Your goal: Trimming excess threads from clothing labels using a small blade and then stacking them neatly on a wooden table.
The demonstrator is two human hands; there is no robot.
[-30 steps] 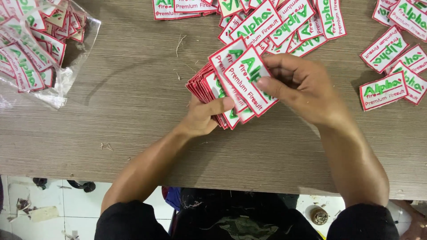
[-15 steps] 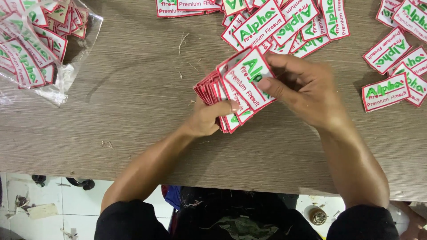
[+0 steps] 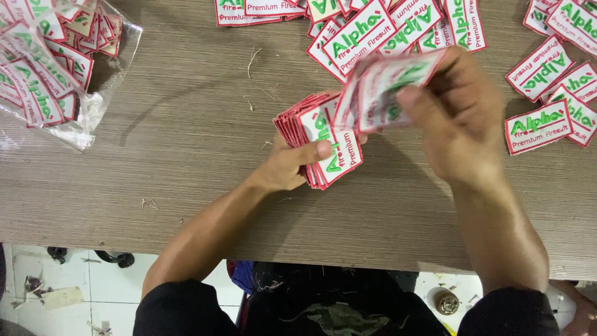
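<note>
**Hands at a stack of embroidered patches on a wooden table**

The wooden table (image 3: 186, 174) fills most of the view; its grain runs left to right and loose thread scraps lie on it. At the far edge, a spread of loose patches (image 3: 398, 25) lies overlapped, white rectangles with red borders and green lettering. A second group of patches (image 3: 559, 93) lies at the far right. At the far left, a clear plastic bag (image 3: 93, 112) holds more patches of the same kind.

The right hand (image 3: 460, 118) is raised above the table, near the far spread. Its thumb and fingers are closed on a few patches (image 3: 388, 90), held fanned and tilted; this bundle is motion-blurred, so the count cannot be told.

The left hand (image 3: 289, 165) sits at the table's middle, just left of the right hand. It is clamped on the patch stack (image 3: 323, 140): the thumb presses on the top patch, the fingers are hidden underneath. The stack's red edges are stepped toward the left. The raised bundle overlaps the stack's upper right corner.
</note>
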